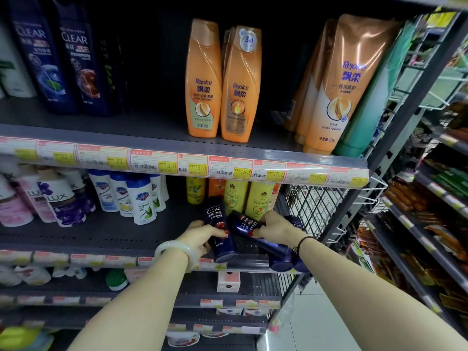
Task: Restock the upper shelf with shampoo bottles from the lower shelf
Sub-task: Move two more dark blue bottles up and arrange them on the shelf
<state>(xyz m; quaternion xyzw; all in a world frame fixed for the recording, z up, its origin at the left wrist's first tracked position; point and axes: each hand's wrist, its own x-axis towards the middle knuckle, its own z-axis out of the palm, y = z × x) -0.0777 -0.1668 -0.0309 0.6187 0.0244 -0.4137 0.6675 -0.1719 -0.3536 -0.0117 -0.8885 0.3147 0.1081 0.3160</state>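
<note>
My left hand [201,236] grips an upright dark blue Clear shampoo bottle [220,229] at the front of the lower shelf [106,239]. My right hand [274,228] holds a second dark blue Clear bottle [255,231] that lies tilted, its base past the shelf edge. A third dark blue bottle [296,222] lies behind my right wrist, mostly hidden. On the upper shelf [141,127], two tall Clear bottles [60,59] stand at the left, with a dark gap between them and the orange Rejoice bottles [222,84].
Orange Rejoice tubes [342,82] lean at the upper shelf's right end. Lux bottles [50,198], white-and-blue bottles [134,196] and yellow bottles [243,196] stand on the lower shelf. A wire side panel [311,206] closes its right end. Another rack of goods [430,211] stands right.
</note>
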